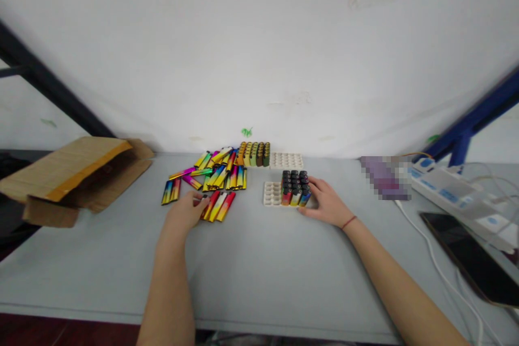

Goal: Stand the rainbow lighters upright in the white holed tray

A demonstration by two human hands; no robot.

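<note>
My left hand (190,210) is at the left end of a short row of red-and-yellow lighters (220,207) lying flat on the table. Its fingers are curled onto the end lighter, partly hiding it. My right hand (326,204) grips the right side of a white tray (272,194), with the thumb at the front and the fingers behind. Upright lighters with black tops (295,186) fill the right part of that tray; bare holes show at its left. Behind the row lies a loose pile of shiny multicoloured lighters (219,175).
Farther back stand a packed block of lighters (253,154) and a white tray with bare holes (287,160). An open cardboard box (89,167) lies at the left. At the right are a power strip (466,200), a black phone (470,257) and white cables (430,248).
</note>
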